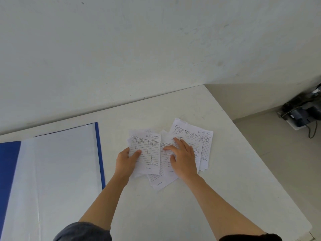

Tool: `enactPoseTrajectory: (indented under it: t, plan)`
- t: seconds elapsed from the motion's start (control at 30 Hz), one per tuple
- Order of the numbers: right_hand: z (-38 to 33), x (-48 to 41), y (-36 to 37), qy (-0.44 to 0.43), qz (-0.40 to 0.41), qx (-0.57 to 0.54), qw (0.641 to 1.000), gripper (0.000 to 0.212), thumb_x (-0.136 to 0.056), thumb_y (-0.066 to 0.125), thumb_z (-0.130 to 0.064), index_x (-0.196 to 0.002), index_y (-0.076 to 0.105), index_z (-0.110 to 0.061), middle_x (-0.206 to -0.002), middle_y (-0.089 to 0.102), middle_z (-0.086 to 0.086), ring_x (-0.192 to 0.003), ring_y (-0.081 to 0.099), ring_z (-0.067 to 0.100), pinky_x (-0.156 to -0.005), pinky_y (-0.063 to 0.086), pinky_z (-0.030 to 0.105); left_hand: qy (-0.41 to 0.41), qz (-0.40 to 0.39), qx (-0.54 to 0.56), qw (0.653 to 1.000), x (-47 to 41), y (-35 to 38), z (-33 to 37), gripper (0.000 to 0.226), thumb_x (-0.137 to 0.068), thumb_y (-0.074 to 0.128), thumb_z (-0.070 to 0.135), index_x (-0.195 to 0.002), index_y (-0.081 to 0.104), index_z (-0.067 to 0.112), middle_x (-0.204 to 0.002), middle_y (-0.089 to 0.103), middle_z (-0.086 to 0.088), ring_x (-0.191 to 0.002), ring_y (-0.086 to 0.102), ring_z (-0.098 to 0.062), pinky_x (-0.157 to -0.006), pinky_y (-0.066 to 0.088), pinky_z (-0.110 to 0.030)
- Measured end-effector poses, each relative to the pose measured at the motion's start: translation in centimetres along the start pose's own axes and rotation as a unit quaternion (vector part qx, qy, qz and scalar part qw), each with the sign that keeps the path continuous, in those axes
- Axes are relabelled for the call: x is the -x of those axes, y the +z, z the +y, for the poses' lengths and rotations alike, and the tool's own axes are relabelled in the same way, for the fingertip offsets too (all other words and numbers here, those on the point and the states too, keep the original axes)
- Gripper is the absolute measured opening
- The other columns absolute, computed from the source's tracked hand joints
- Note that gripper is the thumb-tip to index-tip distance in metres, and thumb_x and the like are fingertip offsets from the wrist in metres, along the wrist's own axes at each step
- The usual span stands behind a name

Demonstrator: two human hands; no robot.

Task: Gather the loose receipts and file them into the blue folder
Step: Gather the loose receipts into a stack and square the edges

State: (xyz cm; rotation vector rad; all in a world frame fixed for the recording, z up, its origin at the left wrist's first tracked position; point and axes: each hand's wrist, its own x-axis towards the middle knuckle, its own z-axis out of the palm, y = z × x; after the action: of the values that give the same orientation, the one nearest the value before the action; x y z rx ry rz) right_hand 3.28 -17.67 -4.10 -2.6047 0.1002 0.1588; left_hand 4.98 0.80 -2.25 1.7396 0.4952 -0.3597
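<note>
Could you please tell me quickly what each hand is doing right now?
Left hand: holds a receipt stack, thumb on top.
Right hand: open, flat on loose receipts.

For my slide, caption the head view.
Left hand grips white paper receipts, right hand presses others, beside an open blue plastic folder on a white table.

Soft, even light fills the view; shadows are faint, a thin shade under the right hand [184, 159]. The blue folder [100, 153], left of the left hand [126, 160], shows a pale sheen on its plastic. Wide-angle distortion bends the surface's [173, 214] edges; handwriting on the receipts [147, 153] is slightly blurred.
</note>
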Motion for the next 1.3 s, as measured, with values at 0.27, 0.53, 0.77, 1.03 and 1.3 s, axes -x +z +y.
enactPoseTrajectory:
  t: [0.27,0.53,0.77,1.03,1.3]
  plan:
    - [-0.7,0.3,0.1,0.034,0.059,-0.161,0.985,0.04,-0.09,0.054,-0.006,-0.127,0.051,-0.02,-0.141,0.043,-0.001,-0.137,0.027,0.014,-0.113,0.028,0.03,0.011,0.004,-0.008,1.0,0.4,0.4,0.1,0.024,-0.083,0.066,0.021,-0.105,0.061,0.016,-0.102,0.068,-0.002,-0.086,0.065,-0.017,-0.066,0.052,-0.024]
    - [-0.1,0.1,-1.4,0.16,0.223,-0.242,0.931,0.04,-0.089,0.054,-0.009,-0.129,0.048,-0.013,-0.139,0.045,0.007,-0.13,0.039,0.021,-0.107,0.037,0.036,0.043,0.04,-0.102,0.993,0.9,1.9,-0.1,0.054,-0.07,0.077,0.014,-0.114,0.046,0.014,-0.112,0.058,-0.004,-0.094,0.055,-0.022,-0.074,0.051,-0.034]
    - [1.9,0.7,-1.7,0.217,0.112,-0.172,0.955,0.068,-0.094,0.049,-0.031,-0.149,0.012,-0.015,-0.157,0.018,0.009,-0.146,0.01,0.025,-0.118,0.016,0.044,0.045,0.047,-0.163,0.985,0.9,3.1,0.2,0.056,-0.071,0.076,0.02,-0.113,0.04,0.011,-0.114,0.056,-0.009,-0.09,0.05,-0.023,-0.071,0.049,-0.038]
    - [0.9,0.3,-1.5,0.181,0.057,-0.147,0.971,0.076,-0.09,0.054,-0.034,-0.149,0.01,-0.016,-0.155,0.022,0.004,-0.145,0.014,0.019,-0.12,0.001,0.042,0.057,0.033,-0.156,0.986,0.9,3.1,0.5,0.051,-0.073,0.075,0.026,-0.111,0.043,0.014,-0.108,0.06,-0.005,-0.091,0.057,-0.023,-0.072,0.052,-0.038]
    - [0.0,-0.8,-1.5,0.133,-0.023,-0.272,0.953,0.076,-0.086,0.06,-0.013,-0.147,0.015,-0.021,-0.152,0.03,-0.002,-0.139,0.025,0.017,-0.113,0.026,0.034,0.04,-0.037,-0.105,0.993,0.2,3.4,1.1,0.05,-0.072,0.073,0.015,-0.114,0.046,0.019,-0.107,0.061,-0.001,-0.094,0.061,-0.022,-0.078,0.054,-0.04]
